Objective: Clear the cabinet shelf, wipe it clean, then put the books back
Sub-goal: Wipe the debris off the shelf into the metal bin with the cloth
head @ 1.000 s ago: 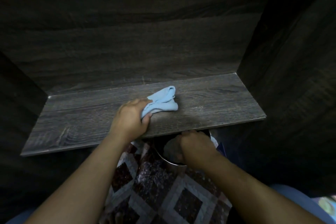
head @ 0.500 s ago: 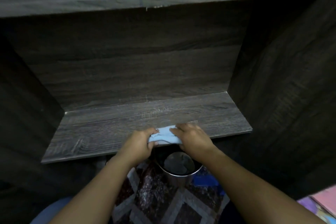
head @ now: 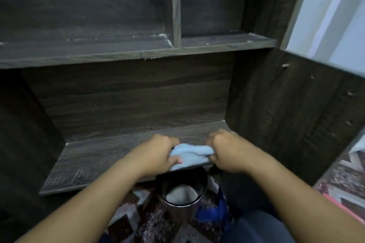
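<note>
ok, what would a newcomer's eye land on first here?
The light blue cloth stands out first, bunched between the left hand and right hand at the front edge of the lower shelf. Just below it, a shiny steel container stands on the patterned mat. White specks dot the upper shelf near its divider.

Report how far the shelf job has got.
Done: the shelf is bare of books. In hand: the left hand and right hand grip the cloth at the shelf's front edge, above a bucket. Left: any further wiping, then returning the books.
</note>
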Action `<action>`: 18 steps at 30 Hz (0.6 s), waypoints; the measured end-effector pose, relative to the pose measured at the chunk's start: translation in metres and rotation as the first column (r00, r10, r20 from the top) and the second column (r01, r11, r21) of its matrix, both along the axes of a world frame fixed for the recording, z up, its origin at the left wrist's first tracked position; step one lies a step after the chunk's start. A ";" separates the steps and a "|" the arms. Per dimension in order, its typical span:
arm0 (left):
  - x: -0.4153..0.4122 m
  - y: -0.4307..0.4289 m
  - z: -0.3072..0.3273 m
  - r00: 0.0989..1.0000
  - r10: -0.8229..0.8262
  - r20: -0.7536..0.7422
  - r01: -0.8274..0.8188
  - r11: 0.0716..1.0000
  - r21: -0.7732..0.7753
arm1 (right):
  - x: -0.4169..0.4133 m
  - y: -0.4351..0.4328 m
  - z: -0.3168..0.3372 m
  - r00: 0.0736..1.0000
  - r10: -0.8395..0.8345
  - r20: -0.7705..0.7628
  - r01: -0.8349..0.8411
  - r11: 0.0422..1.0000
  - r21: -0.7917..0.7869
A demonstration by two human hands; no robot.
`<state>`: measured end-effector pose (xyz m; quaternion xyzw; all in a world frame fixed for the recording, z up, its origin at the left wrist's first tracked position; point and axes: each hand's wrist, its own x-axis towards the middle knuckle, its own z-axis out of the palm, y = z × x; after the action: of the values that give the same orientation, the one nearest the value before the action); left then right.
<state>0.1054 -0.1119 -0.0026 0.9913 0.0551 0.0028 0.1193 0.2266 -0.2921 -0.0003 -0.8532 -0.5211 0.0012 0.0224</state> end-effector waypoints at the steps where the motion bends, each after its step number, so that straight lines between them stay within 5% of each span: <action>1: 0.004 -0.005 0.019 0.999 -0.017 0.044 0.016 1.000 0.017 | 0.002 -0.005 0.020 0.999 -0.002 0.043 0.001 1.000 0.023; 11: 0.048 -0.028 0.177 0.864 -0.115 0.491 0.028 0.983 0.181 | 0.045 -0.034 0.176 0.944 -0.257 0.206 0.152 0.894 0.420; 18: 0.081 -0.017 0.207 0.621 -0.212 0.754 -0.046 0.951 0.306 | 0.079 -0.015 0.205 0.897 -0.326 0.300 0.069 0.772 0.631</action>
<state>0.1862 -0.1288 0.2045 0.8994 -0.0495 0.4340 -0.0182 0.3060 -0.3068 0.2047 -0.8338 -0.3925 -0.3389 0.1892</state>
